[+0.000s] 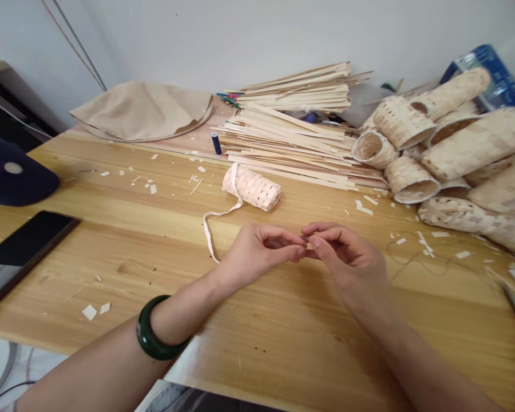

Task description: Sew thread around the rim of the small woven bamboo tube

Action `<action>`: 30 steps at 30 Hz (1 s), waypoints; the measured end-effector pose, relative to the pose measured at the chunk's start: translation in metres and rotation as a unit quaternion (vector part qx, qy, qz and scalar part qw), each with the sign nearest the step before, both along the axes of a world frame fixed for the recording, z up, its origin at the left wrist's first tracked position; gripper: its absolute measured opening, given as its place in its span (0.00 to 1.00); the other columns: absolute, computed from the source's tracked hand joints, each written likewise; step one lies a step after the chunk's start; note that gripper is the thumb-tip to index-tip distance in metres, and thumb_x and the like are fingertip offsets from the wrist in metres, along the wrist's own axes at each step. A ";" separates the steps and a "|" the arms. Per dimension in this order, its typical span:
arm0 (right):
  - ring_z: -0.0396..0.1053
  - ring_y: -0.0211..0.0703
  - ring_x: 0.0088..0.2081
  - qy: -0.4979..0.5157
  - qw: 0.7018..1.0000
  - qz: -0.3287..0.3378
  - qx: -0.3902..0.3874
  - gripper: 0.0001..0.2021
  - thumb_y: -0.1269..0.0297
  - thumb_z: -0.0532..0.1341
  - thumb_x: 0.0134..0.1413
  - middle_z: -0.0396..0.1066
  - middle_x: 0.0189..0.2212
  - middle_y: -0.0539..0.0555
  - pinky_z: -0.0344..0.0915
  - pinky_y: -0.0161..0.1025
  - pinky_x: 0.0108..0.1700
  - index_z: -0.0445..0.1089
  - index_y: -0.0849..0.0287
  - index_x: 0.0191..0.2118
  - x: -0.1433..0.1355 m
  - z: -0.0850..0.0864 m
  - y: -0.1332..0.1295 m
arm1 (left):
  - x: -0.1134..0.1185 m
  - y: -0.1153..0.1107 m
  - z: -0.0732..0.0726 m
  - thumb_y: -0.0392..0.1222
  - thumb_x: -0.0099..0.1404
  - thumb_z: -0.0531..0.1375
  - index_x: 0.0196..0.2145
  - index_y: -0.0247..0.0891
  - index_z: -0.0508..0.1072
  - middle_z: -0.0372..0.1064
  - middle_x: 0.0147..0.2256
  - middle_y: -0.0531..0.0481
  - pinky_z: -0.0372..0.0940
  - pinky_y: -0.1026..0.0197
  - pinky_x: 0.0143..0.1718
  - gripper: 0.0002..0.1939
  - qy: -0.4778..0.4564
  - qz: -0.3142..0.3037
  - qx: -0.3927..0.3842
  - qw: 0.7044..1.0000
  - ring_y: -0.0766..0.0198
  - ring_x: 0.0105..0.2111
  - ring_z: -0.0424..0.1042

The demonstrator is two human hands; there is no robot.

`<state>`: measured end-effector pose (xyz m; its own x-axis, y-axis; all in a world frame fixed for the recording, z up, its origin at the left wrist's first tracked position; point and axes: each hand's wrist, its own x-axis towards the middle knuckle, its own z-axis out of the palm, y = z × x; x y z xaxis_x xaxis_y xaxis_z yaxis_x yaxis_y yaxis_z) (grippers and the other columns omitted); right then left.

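My left hand (264, 252) pinches thumb and forefinger together above the table. Fingertip to fingertip with it, my right hand (347, 252) is also closed in a pinch. Something tiny and thin sits between the fingertips, too small to name. Loops of fine dark thread (405, 260) trail over the table to the right of my right hand. Just beyond my hands, a small woven wood-strip tube (255, 187) lies on its side. A white ribbon (206, 224) is laid over its left end and runs down towards my left wrist.
Woven tubes (459, 149) are heaped at the right, beside stacked wood strips (287, 137). A blue thread spool (216, 143) stands near a beige cloth (141, 111). A phone (26, 252) and dark blue cap (17, 171) lie left. Offcuts (89, 312) litter the wooden table (124, 240).
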<state>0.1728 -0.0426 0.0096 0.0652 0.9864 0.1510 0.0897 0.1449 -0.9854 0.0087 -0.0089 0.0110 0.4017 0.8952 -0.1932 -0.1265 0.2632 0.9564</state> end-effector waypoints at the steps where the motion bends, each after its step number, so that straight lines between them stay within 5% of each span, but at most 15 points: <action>1: 0.74 0.38 0.39 0.002 1.000 0.001 0.000 0.06 0.64 0.65 0.58 0.73 0.40 0.52 0.78 0.34 0.40 0.74 0.56 0.30 0.000 0.000 0.000 | 0.000 0.000 0.000 0.34 0.55 0.69 0.30 0.35 0.81 0.80 0.27 0.52 0.70 0.70 0.34 0.03 0.001 0.000 -0.001 1.000 0.69 0.29 0.77; 30: 0.74 0.38 0.39 -0.001 1.000 0.002 -0.016 0.06 0.64 0.64 0.59 0.73 0.41 0.52 0.79 0.37 0.43 0.74 0.56 0.31 0.000 0.002 -0.001 | -0.001 0.001 -0.001 0.37 0.55 0.69 0.31 0.34 0.81 0.80 0.27 0.50 0.72 0.66 0.36 0.05 0.004 -0.001 0.013 1.000 0.66 0.29 0.78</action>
